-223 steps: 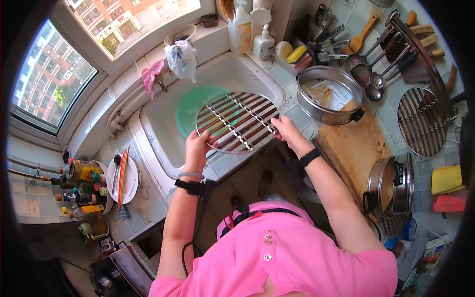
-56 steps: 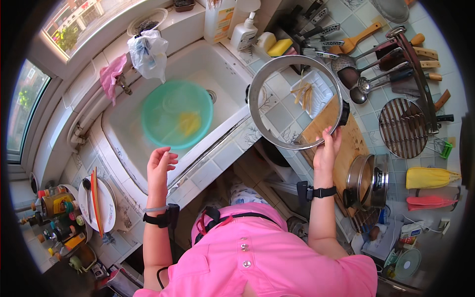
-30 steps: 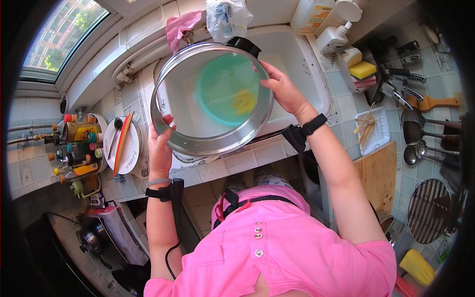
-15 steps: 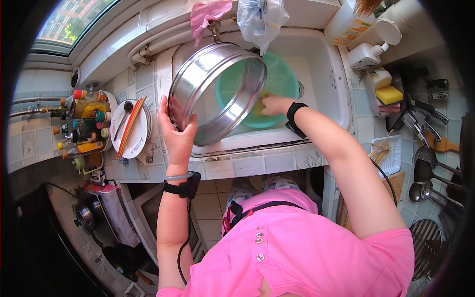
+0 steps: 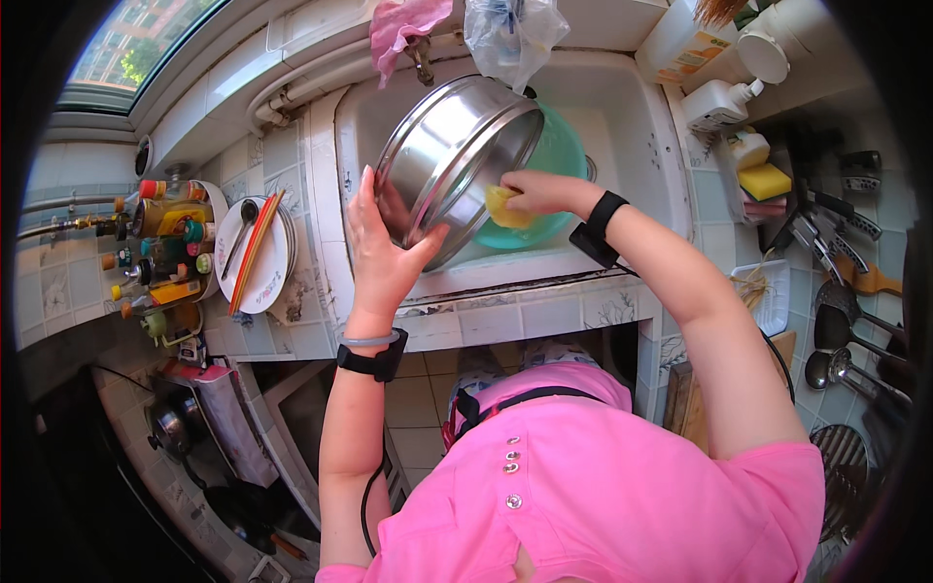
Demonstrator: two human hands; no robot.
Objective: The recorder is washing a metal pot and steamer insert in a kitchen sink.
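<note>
Tilted over the sink (image 5: 641, 126), the steel steamer ring (image 5: 452, 160) rests only in the left hand (image 5: 384, 257)'s clamped grip while the right hand (image 5: 535, 189) pinches a yellow sponge (image 5: 503, 206) against its rim, so a wet, soapy wall could slip down onto the green basin (image 5: 559, 160).

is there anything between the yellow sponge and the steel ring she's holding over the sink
Nothing visible. The right hand presses the yellow sponge right against the rim of the steel ring, which the left hand holds tilted over the sink.
</note>
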